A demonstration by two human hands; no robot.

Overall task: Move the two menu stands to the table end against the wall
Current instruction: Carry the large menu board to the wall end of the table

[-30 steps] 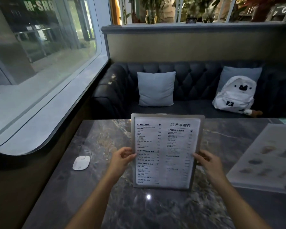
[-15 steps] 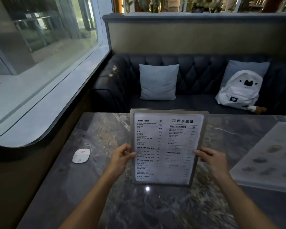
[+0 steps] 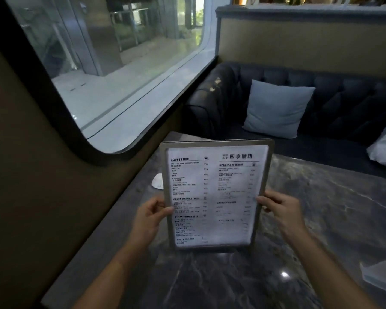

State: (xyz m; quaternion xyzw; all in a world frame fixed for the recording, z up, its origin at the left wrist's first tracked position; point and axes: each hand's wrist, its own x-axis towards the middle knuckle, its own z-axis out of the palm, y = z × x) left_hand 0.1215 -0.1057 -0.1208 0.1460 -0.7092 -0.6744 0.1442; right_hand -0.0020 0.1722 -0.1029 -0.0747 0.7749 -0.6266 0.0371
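Note:
I hold a framed menu stand [image 3: 214, 195] upright over the dark marble table [image 3: 321, 219], its printed drinks list facing me. My left hand [image 3: 151, 216] grips its left edge and my right hand [image 3: 281, 210] grips its right edge, both a little below the middle. The stand's lower edge sits just above or on the tabletop; I cannot tell which. A second menu stand [image 3: 381, 275] shows only as a pale corner at the right edge of the view.
A small white disc [image 3: 157, 180] lies on the table near the wall, partly hidden behind the held stand. The wall with a large window [image 3: 120, 74] runs along the left. A dark tufted sofa [image 3: 343, 97] with a pale cushion [image 3: 276, 108] faces the table's far side.
The view has swung left toward the window wall. The held menu stand has moved left along the table and now covers part of the white disc; the second stand has slid almost out of view.

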